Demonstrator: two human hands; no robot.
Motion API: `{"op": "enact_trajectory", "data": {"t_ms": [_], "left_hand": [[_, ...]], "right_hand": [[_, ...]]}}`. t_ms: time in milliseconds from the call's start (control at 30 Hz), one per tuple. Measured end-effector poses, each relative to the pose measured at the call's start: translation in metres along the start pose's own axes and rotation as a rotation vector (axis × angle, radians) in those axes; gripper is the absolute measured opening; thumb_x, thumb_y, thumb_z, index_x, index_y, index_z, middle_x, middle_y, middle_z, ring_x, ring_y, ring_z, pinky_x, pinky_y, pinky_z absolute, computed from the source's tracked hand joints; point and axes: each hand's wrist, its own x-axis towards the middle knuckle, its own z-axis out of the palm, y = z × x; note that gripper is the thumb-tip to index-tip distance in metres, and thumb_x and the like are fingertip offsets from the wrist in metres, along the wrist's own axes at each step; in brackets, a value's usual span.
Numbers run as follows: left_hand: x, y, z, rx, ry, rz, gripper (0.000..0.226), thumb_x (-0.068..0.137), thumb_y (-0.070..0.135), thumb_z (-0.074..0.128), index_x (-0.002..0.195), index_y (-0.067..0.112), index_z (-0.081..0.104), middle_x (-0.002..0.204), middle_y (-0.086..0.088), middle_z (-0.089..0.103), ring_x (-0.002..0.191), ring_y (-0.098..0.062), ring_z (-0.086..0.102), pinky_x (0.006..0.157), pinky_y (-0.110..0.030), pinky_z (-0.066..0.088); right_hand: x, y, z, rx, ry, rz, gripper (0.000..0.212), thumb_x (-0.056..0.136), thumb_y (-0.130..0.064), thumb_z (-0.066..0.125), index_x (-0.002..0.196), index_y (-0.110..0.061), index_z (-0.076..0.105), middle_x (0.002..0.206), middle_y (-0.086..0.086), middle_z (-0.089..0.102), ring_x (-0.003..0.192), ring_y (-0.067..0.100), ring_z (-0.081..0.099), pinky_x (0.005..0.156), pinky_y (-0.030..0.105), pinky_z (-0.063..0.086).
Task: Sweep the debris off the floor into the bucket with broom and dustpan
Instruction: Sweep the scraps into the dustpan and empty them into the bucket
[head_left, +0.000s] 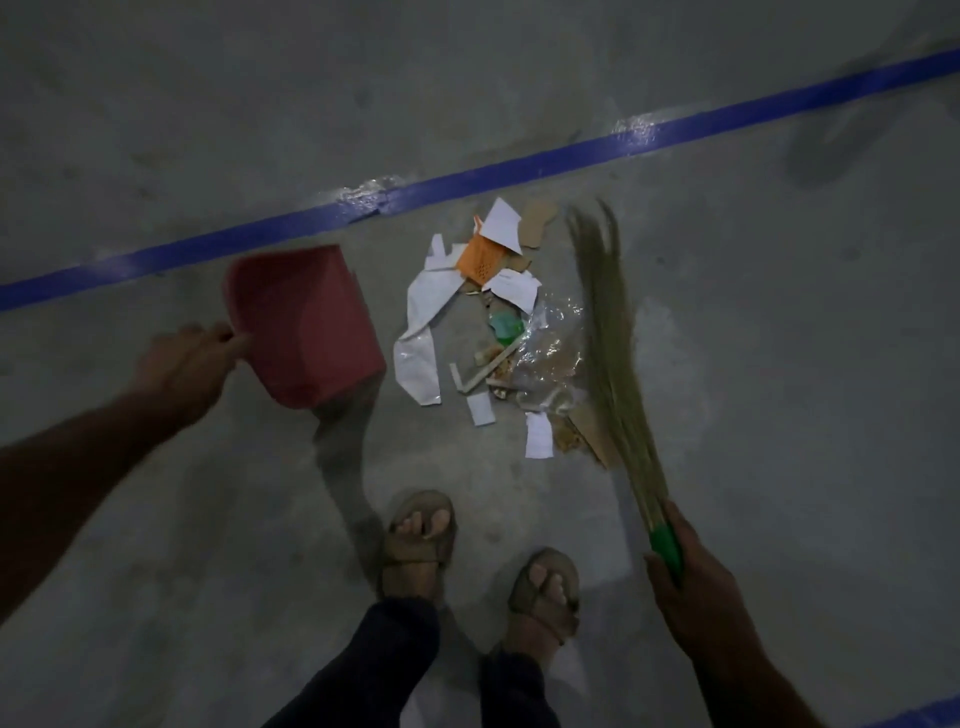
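A pile of debris (493, 322) lies on the grey concrete floor: white paper scraps, an orange piece, a green bit, cardboard strips and clear plastic film. My left hand (189, 364) grips the handle of a red dustpan (304, 325), which hovers tilted just left of the pile. My right hand (691, 577) grips the green handle of a grass broom (610, 353). The broom's bristles lie along the right side of the pile, touching the plastic film. No bucket is in view.
A blue tape line (519, 171) runs diagonally across the floor just beyond the pile. My two sandalled feet (415, 540) stand just below the debris. Another blue strip (919, 719) shows at the bottom right corner.
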Motion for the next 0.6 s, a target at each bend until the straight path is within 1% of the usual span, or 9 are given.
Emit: {"op": "enact_trajectory", "data": {"t_ms": [100,200,267,333,433,467,500,533,600], "left_hand": [[0.064,0.006,-0.007,0.059,0.019,0.122,0.038,0.087,0.009,0.064,0.116,0.032,0.062,0.103,-0.006,0.062,0.083,-0.034,0.06,0.065,-0.04,0.049],[0.103,0.035,-0.023,0.092,0.043,0.301,0.037,0.086,0.006,0.068,0.116,0.029,0.067,0.106,-0.008,0.066,0.086,-0.035,0.062,0.065,-0.034,0.041],[0.118,0.063,-0.031,0.128,0.052,0.397,0.037,0.088,0.011,0.067,0.12,0.029,0.065,0.109,-0.008,0.065,0.089,-0.036,0.063,0.066,-0.036,0.043],[0.123,0.093,-0.03,0.117,0.051,0.435,0.036,0.088,0.012,0.066,0.12,0.028,0.065,0.11,-0.009,0.064,0.09,-0.037,0.062,0.068,-0.038,0.045],[0.112,0.138,-0.017,0.019,0.046,0.412,0.03,0.088,0.011,0.067,0.116,0.022,0.065,0.11,-0.013,0.064,0.089,-0.038,0.061,0.067,-0.038,0.042],[0.103,0.151,-0.011,-0.005,0.041,0.4,0.03,0.089,0.012,0.066,0.118,0.021,0.062,0.111,-0.014,0.062,0.089,-0.038,0.061,0.067,-0.039,0.044],[0.094,0.162,-0.004,-0.024,0.034,0.383,0.031,0.091,0.013,0.063,0.121,0.02,0.06,0.111,-0.014,0.06,0.089,-0.038,0.06,0.068,-0.04,0.045],[0.082,0.171,0.003,-0.057,0.037,0.362,0.033,0.091,0.013,0.061,0.124,0.018,0.057,0.11,-0.015,0.058,0.09,-0.038,0.059,0.068,-0.041,0.045],[0.059,0.188,0.014,-0.112,0.037,0.324,0.035,0.091,0.013,0.059,0.126,0.016,0.054,0.106,-0.014,0.055,0.088,-0.037,0.058,0.067,-0.042,0.046]], "right_hand": [[0.026,0.009,0.029,0.008,-0.085,-0.028,0.073,0.098,-0.031,0.058,0.158,-0.033,0.017,0.136,0.008,0.059,0.102,0.021,0.061,0.09,0.033,0.05],[0.035,0.015,0.045,0.05,-0.102,-0.064,0.071,0.098,-0.033,0.057,0.157,-0.038,0.016,0.139,0.005,0.058,0.11,0.025,0.061,0.089,0.032,0.048],[0.038,0.015,0.05,0.051,-0.104,-0.097,0.071,0.098,-0.035,0.055,0.156,-0.042,0.014,0.134,0.007,0.061,0.1,0.022,0.062,0.086,0.033,0.051],[0.042,0.008,0.049,0.049,-0.122,-0.148,0.071,0.099,-0.037,0.054,0.155,-0.046,0.013,0.128,0.006,0.063,0.09,0.016,0.063,0.083,0.034,0.054],[0.041,-0.001,0.046,0.116,-0.138,-0.227,0.071,0.098,-0.032,0.057,0.153,-0.049,0.015,0.122,0.002,0.062,0.079,0.004,0.063,0.069,0.015,0.051],[0.038,-0.004,0.045,0.134,-0.155,-0.232,0.072,0.098,-0.03,0.058,0.15,-0.051,0.014,0.121,0.0,0.062,0.076,0.002,0.062,0.065,0.012,0.049],[0.033,-0.007,0.045,0.154,-0.165,-0.239,0.072,0.098,-0.028,0.058,0.148,-0.053,0.012,0.122,-0.001,0.06,0.077,0.002,0.062,0.065,0.011,0.049],[0.028,-0.008,0.045,0.166,-0.164,-0.246,0.073,0.098,-0.026,0.058,0.148,-0.053,0.012,0.127,-0.002,0.058,0.083,0.004,0.062,0.072,0.012,0.051],[0.014,-0.011,0.042,0.188,-0.155,-0.257,0.075,0.097,-0.025,0.06,0.151,-0.051,0.015,0.136,-0.003,0.054,0.105,0.012,0.06,0.089,0.022,0.05]]}}
